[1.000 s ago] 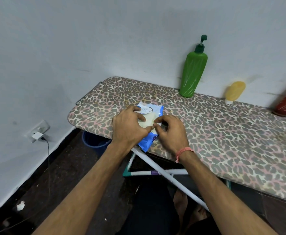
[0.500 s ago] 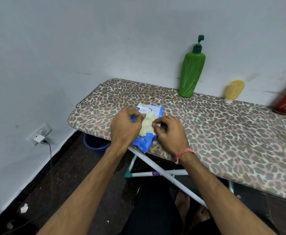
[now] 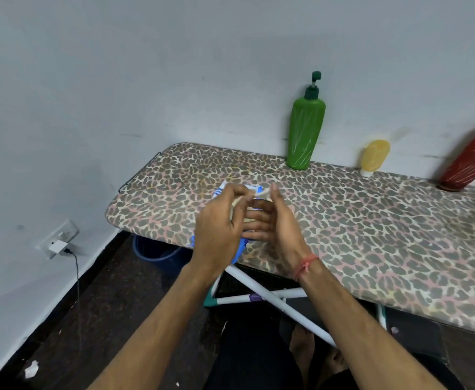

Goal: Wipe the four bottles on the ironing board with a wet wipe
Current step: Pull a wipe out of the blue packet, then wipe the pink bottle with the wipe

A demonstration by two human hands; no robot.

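Head view: wet wipe [image 3: 261, 195] being pinched between left hand [image 3: 221, 231] and right hand [image 3: 276, 224] above pack [image 3: 240, 249]. Risk: wipe being torn or dropped; bottles unwiped.

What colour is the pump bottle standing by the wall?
Green, with a darker green pump head; the pump bottle shows clearly in the head view.

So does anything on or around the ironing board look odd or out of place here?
Yes: only three bottles show, the green pump bottle, a small yellow bottle standing on its cap, and a red bottle, though the task names four. Scraps of white litter lie on the floor.
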